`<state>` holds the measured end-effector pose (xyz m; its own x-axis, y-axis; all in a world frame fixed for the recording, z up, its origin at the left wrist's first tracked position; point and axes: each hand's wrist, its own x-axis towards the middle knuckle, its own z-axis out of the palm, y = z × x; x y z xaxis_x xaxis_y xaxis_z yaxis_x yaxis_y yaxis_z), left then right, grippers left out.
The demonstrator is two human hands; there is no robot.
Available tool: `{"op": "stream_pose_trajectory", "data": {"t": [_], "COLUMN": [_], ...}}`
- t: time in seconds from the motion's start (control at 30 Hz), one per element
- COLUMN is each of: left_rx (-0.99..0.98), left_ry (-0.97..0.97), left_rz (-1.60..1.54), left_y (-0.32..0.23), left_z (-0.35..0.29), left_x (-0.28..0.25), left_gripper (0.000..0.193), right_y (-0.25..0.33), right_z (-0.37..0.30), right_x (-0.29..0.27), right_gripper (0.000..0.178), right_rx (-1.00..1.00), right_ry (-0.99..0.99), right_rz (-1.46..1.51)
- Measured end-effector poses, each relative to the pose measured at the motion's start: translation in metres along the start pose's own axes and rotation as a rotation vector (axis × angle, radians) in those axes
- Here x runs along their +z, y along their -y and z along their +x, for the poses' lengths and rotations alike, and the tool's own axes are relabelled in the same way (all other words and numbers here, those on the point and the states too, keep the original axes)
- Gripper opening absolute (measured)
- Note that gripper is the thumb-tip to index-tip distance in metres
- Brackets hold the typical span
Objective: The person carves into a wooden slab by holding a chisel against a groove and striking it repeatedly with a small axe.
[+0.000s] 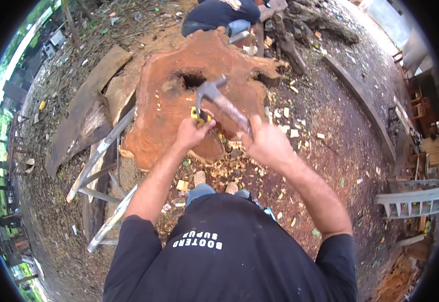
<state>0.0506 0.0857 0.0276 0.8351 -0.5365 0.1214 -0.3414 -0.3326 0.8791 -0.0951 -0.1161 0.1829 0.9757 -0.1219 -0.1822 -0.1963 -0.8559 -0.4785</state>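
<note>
My right hand (267,143) is closed round the handle of a claw hammer (224,104), whose metal head hangs over the slab, up and left of the fist. Fingers of my left hand (193,133) wrap a chisel-like tool with a yellow and black handle (199,115). Its blade is hidden from view. The hammer's claw appears close to that handle; whether they touch I cannot tell. Beneath both hands lies a thick reddish-brown wood slab (164,108) with an irregular outline and a dark hole near its middle. My left hand is over its near edge.
Beyond the slab a person in dark clothes (224,15) bends low. Grey wooden poles (101,151) and rough planks (86,105) lie to the left. Pale wood chips (294,133) litter the ground. At right are a long beam (363,103) and a white slatted object (413,201).
</note>
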Motion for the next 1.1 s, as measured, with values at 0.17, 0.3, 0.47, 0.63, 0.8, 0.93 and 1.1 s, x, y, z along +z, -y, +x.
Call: {"op": "stream_pose_trajectory", "data": {"t": [0.17, 0.3, 0.47, 0.63, 0.8, 0.93, 1.1], "left_rx": [-0.080, -0.030, -0.026, 0.093, -0.071, -0.057, -0.110], "left_ry": [0.012, -0.011, 0.065, -0.010, -0.171, -0.093, 0.080], "left_rz": [0.108, 0.043, 0.178, 0.071, -0.471, -0.067, -0.151], "left_y": [-0.015, 0.000, -0.008, -0.008, -0.034, -0.053, -0.037], "left_z": [0.006, 0.006, -0.015, -0.008, 0.059, 0.082, 0.056], "left_x": [-0.005, -0.005, 0.012, 0.012, -0.024, -0.034, -0.019], "left_gripper": [0.023, 0.031, 0.032, 0.030, 0.034, 0.031, 0.031], "right_y": [0.028, 0.038, -0.013, 0.010, -0.005, -0.025, -0.045], "right_z": [-0.013, -0.020, 0.002, -0.012, -0.025, -0.040, -0.062], "right_x": [-0.049, -0.025, 0.037, -0.028, -0.046, -0.034, -0.013], "right_gripper": [0.037, 0.034, 0.038, 0.040, 0.038, 0.037, 0.037], "right_rx": [-0.182, -0.296, 0.014, 0.113, 0.058, 0.171, 0.242], "right_ry": [-0.255, -0.340, 0.044, 0.076, -0.192, -0.212, -0.164], "right_rz": [0.135, 0.246, 0.001, 0.190, 0.440, 0.771, 0.858]}}
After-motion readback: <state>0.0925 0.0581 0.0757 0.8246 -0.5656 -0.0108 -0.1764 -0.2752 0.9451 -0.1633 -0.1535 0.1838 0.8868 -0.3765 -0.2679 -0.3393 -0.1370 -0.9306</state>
